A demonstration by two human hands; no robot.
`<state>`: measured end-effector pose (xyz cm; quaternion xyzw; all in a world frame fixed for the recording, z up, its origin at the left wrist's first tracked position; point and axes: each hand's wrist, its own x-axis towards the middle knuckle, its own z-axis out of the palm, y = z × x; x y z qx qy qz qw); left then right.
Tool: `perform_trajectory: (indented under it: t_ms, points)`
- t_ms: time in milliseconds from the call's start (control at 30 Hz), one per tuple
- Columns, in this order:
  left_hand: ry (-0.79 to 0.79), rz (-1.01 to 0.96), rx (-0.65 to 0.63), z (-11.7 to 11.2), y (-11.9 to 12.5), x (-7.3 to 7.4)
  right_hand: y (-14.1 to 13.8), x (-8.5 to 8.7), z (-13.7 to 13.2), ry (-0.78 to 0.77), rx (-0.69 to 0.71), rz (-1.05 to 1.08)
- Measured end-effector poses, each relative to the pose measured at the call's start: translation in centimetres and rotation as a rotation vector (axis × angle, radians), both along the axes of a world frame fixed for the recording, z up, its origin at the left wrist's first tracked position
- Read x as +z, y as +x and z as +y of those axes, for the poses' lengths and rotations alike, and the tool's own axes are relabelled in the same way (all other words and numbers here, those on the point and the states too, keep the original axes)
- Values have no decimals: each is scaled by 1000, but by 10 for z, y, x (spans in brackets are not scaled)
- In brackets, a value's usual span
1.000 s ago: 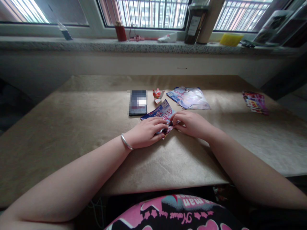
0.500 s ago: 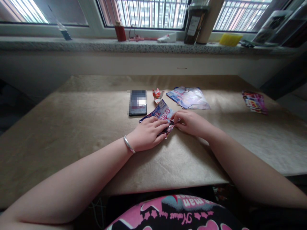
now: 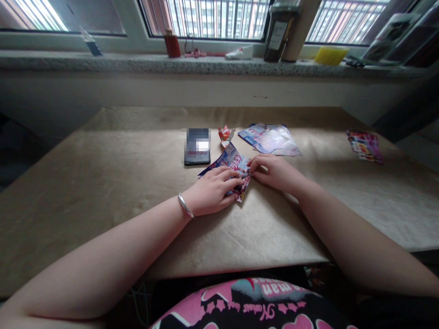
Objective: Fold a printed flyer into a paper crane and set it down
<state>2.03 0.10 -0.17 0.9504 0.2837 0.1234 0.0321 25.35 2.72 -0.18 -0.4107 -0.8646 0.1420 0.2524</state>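
The person's left hand [image 3: 217, 189] lay flat, fingers slightly spread, on a creased blue-and-pink printed paper sheet [image 3: 236, 162] near the middle of the broad tan desk [image 3: 113, 183]. The right hand [image 3: 276, 171] had its grip pinched nearly closed on the sheet's right edge. I saw a small red-and-white folded paper shape [image 3: 224, 133] just beyond, beside a dark rectangular device [image 3: 197, 159].

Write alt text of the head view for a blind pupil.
A person's left hand lies on a printed sheet on a table, the right hand touching the sheet's right edge. Beyond are a dark device, folded red paper and overlapping sheets.
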Motion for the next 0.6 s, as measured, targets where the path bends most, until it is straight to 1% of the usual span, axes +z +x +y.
perform_trajectory:
  t_ms: [100, 367, 500, 600]
  points:
    - [-32, -12, -21, 2, 0, -1, -1, 0, -1, -18, -3, 39]
    - [-85, 2, 24, 0, 1, 3, -9, -2, -4, -23, -28, 130]
    - [-94, -5, 41, 1, 1, 2, -10, -4, -4, 18, -44, 122]
    - [-104, -9, 40, 2, 1, 1, -10, -4, -3, 18, -60, 121]
